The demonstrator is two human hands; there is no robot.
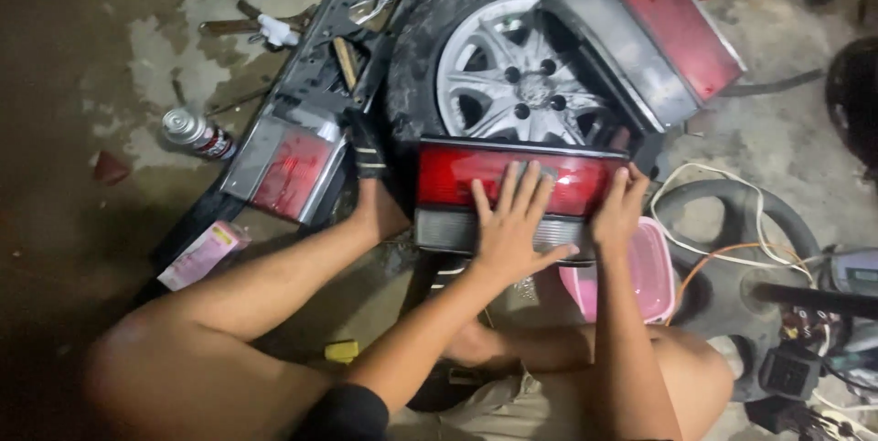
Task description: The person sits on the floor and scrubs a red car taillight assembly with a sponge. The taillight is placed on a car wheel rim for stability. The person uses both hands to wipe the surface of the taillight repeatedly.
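Observation:
A long red tail light (457, 176) with a grey lower strip lies across my lap area, propped against a tyre with a silver alloy wheel (521, 84). My left hand (512, 221) lies flat on its lens, fingers spread. My right hand (620, 212) grips the light's right end. My bare leg stretches left of it, the foot (375, 194) near the tyre.
A second tail light (658, 29) leans on the tyre at upper right. A panel with a red lamp (283, 171) lies at left, beside a spray can (197, 134) and a pink box (201, 253). A pink tub (654, 267), a steering wheel (741, 221) and wires crowd the right.

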